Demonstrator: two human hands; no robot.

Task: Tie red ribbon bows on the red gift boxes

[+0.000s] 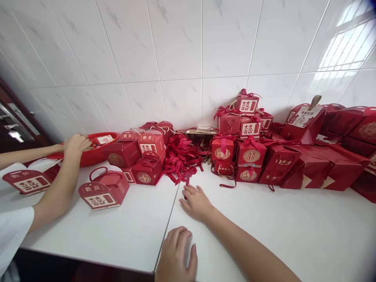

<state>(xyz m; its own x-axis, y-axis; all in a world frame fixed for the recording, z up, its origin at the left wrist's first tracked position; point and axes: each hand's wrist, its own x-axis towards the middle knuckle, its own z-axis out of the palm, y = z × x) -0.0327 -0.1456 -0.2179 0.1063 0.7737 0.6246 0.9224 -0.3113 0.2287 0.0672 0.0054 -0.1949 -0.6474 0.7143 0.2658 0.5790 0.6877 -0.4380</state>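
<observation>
Fingers (190,192) of the right hand (200,206) on a dark red strip (187,178)

The right hand lies low on the tabletop (264,223), its fingers a little spread, their tips at the near end of the strip; whether they pinch it or only press on it, I cannot tell. The left hand (175,254) is at the near edge, fingers loosely curved and thumb held apart, with nothing seen in its grasp.

Just beyond the strip sits a heap of loose red ribbon (179,154), bunched and tangled. To its right stand small boxes (251,152), shut and stacked, several topped with bows, and further right are taller red boxes (313,166). To its left are more shut boxes (147,170), and nearer, set apart, a box with a cord handle (104,192).

At far left a co-worker's hand (76,143) reaches over a red basin (95,156) with a pale packet (105,139) in it. Near that arm is a box with raised flaps (31,182).

Judging by how things lie, the work is well along: many boxes look finished. The flapped box seems not yet closed, and plenty of ribbon is loose. Whether the shut boxes are filled cannot be seen.
</observation>
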